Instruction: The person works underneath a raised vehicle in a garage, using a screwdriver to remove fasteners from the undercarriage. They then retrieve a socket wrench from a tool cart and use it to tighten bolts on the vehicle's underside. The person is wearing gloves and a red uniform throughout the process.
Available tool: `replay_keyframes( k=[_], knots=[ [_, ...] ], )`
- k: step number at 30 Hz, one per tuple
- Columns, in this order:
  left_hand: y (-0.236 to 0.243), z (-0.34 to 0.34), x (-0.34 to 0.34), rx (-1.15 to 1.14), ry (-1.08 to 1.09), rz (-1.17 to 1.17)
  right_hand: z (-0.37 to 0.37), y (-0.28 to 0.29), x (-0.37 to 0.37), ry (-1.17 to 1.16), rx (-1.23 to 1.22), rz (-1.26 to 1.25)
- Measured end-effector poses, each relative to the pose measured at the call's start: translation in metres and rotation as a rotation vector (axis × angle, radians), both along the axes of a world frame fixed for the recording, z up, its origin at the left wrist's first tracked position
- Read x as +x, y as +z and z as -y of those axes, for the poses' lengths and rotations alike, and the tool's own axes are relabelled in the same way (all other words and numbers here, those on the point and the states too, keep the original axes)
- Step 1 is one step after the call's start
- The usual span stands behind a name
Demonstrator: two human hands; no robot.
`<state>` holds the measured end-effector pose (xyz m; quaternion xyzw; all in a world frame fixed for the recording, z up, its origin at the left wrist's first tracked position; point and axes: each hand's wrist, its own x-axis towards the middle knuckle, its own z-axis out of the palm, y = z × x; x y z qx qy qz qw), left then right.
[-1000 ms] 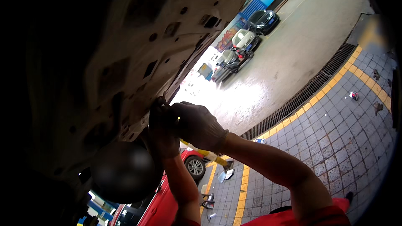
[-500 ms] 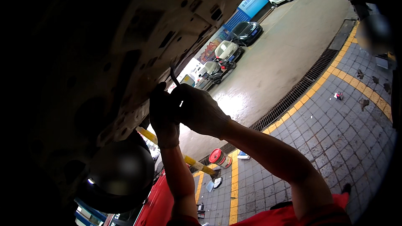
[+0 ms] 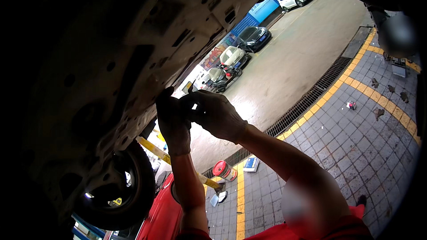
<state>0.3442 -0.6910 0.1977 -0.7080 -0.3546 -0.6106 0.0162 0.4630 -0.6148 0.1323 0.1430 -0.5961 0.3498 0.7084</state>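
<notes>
My best judgement on handling this overhead work: both wrists should brace close together, as they do here, so one hand steadies while the other makes small, even pushes or turns. In such shade I do well to go by feel, stop if the strip binds, and hold my face out from directly beneath in case grit drops.

The strip (image 3: 191,88), thin, dark and slightly curved, pokes up just above my right hand (image 3: 218,113); its lower end is hidden by the fingers. The underbody (image 3: 178,40) slopes over both hands, up and to their left. My left hand (image 3: 172,122) is just beside the right one, its fingertips near the metal, but I cannot tell whether they touch it.

The fingers of both hands are bent in toward each other, with a small bright gap showing between. The right ones seem to pinch the strip, though it is too dark to be sure; what the left ones grip, I cannot tell. Below and left of the hands is the wheel (image 3: 144,182); below them, well apart, a red bucket (image 3: 225,170) is on the floor (image 3: 311,160).
</notes>
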Motion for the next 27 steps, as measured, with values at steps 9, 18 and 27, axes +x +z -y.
replay_keyframes(
  k=[9, 18, 27],
  knots=[
    [0.001, -0.002, 0.011, 0.004, -0.147, 0.14, 0.021, 0.014, 0.059, -0.261, -0.058, -0.159],
    [0.002, 0.003, 0.017, 0.043, -0.121, 0.14, 0.034, 0.068, 0.117, -0.863, 0.003, -0.496],
    [0.002, 0.004, 0.021, 0.015, -0.165, 0.235, 0.006, 0.092, 0.112, -1.227, 0.285, -0.887]
  ],
)
